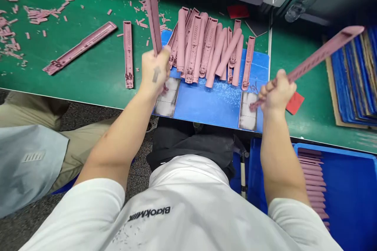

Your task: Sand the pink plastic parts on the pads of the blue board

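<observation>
We're gripping a long pink rubber watch strap (151, 8) upright in our left hand (154, 71), over the left edge of the flat blue plastic mat (218, 100). Our right hand (275, 94) is fisting a second pink strap (321, 53), slanting past the mat's right edge. A heap of pink straps (206, 47) is lying on the mat's far half.

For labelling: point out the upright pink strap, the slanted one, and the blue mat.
Upright pink strap (152, 11): head view, mid-length.
Slanted pink strap (321, 52): head view, mid-length.
Blue mat (212, 102): head view, bare front.

Bright even light, soft shadows, perhaps slight edge blur
</observation>
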`<control>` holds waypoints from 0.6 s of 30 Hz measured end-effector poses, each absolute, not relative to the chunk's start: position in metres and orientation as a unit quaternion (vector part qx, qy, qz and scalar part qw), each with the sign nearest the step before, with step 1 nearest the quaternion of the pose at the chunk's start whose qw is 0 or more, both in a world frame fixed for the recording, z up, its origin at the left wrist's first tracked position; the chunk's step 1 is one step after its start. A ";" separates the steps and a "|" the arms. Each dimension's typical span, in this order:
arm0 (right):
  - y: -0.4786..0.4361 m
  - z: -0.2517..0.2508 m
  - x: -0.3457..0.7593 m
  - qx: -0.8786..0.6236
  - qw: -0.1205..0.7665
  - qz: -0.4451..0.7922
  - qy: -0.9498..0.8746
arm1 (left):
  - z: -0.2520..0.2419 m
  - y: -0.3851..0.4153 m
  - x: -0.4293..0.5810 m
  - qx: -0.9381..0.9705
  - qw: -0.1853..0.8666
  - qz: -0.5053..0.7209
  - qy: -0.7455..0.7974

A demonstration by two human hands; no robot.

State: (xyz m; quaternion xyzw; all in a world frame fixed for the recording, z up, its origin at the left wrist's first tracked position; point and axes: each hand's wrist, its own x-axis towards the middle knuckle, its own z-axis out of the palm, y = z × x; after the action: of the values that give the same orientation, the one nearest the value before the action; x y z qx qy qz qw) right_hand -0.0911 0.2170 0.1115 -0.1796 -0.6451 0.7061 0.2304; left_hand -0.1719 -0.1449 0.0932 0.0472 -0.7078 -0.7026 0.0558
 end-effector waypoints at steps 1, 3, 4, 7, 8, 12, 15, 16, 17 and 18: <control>0.219 0.112 -0.102 -0.209 0.231 0.699 -0.643 | 0.092 -0.144 -0.183 0.058 0.037 -0.707 -0.704; 0.223 0.112 -0.125 -0.243 0.184 0.692 -0.655 | 0.088 -0.141 -0.206 0.077 -0.013 -0.718 -0.692; 0.223 0.112 -0.134 -0.245 0.147 0.689 -0.665 | 0.086 -0.139 -0.215 0.078 -0.036 -0.719 -0.689; 0.219 0.118 -0.151 -0.259 0.147 0.680 -0.670 | 0.088 -0.133 -0.228 0.067 -0.008 -0.720 -0.690; 0.218 0.121 -0.153 -0.273 0.178 0.679 -0.657 | 0.090 -0.131 -0.229 0.069 0.018 -0.719 -0.691; 0.211 0.131 -0.151 -0.302 0.126 0.685 -0.651 | 0.099 -0.127 -0.224 0.080 0.003 -0.705 -0.704; 0.212 0.132 -0.151 -0.293 0.171 0.693 -0.636 | 0.094 -0.126 -0.227 0.086 0.061 -0.726 -0.680; 0.214 0.130 -0.153 -0.291 0.203 0.695 -0.625 | 0.090 -0.126 -0.230 0.085 0.085 -0.732 -0.671; 0.217 0.128 -0.155 -0.293 0.213 0.695 -0.622 | 0.086 -0.125 -0.233 0.078 0.099 -0.735 -0.666; 0.219 0.125 -0.159 -0.294 0.203 0.692 -0.628 | 0.081 -0.123 -0.237 0.063 0.104 -0.739 -0.663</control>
State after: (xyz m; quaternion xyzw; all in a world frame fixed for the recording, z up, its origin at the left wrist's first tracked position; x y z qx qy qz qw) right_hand -0.1586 0.2195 0.1251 -0.2937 -0.6278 0.6916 0.2032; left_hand -0.2367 -0.1231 0.0813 0.0628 -0.6632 -0.7386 0.1038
